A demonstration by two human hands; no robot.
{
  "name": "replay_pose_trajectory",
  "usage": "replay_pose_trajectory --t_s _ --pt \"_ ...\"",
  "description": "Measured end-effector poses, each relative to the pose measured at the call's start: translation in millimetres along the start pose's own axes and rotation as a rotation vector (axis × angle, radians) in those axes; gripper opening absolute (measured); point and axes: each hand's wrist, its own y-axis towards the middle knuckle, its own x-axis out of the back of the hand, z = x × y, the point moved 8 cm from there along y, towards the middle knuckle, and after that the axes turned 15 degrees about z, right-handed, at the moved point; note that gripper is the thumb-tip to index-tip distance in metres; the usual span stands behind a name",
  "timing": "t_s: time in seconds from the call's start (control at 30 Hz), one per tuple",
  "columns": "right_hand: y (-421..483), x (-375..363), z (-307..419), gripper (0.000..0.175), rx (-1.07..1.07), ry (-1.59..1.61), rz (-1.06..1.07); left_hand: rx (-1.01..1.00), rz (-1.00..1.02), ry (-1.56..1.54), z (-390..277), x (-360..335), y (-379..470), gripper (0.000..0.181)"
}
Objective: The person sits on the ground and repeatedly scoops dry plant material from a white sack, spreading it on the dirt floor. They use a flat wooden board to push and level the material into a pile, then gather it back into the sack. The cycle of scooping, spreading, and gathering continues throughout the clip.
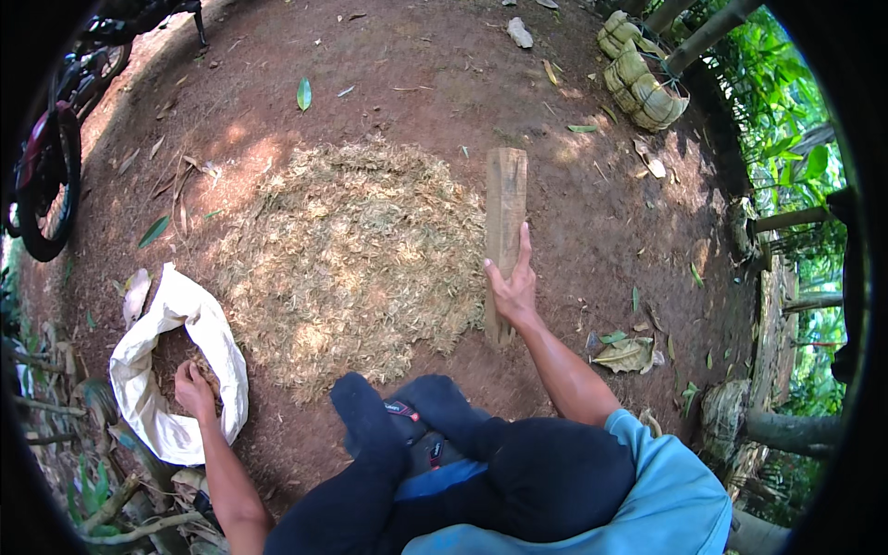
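Note:
On the left, my left hand (194, 390) reaches into the mouth of a white woven sack (211, 347) with its rim rolled down. Its fingers curl downward by some dry brown shreds; whether they hold any is hidden. My right hand (515, 288) grips a rough wooden plank (506, 194), thumb at the left edge and a finger along the right. The plank lies lengthwise away from me, against the right side of a broad, flat layer of pale dry plant shreds (354, 257). That layer is spread on bare brown soil in front of my feet.
A motorcycle (48, 173) stands at the upper left. Bundles wrapped in dry leaf sheaths (638, 76) lie by wooden poles at the upper right. A dry curled leaf (624, 354) lies right of my forearm. Branches (132, 524) crowd the lower left.

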Motion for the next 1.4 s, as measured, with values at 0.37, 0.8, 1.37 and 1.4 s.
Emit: replay_pose_trajectory --t_s 0.37,0.8,1.37,1.4 --pt "6 -15 9 0.092 0.167 -0.082 0.008 0.397 -0.012 -0.964 27 -29 -5 0.032" --pt "15 -23 4 0.097 0.097 -0.193 0.106 0.325 -0.309 -0.513 21 21 -12 0.020" --pt "8 2 0 0.099 -0.027 -0.049 0.079 -0.385 0.713 -0.532 -374 -14 -3 0.032" --pt "9 -4 -8 0.099 -0.128 -0.067 0.173 -0.329 0.762 -0.606 -392 -38 2 0.032"
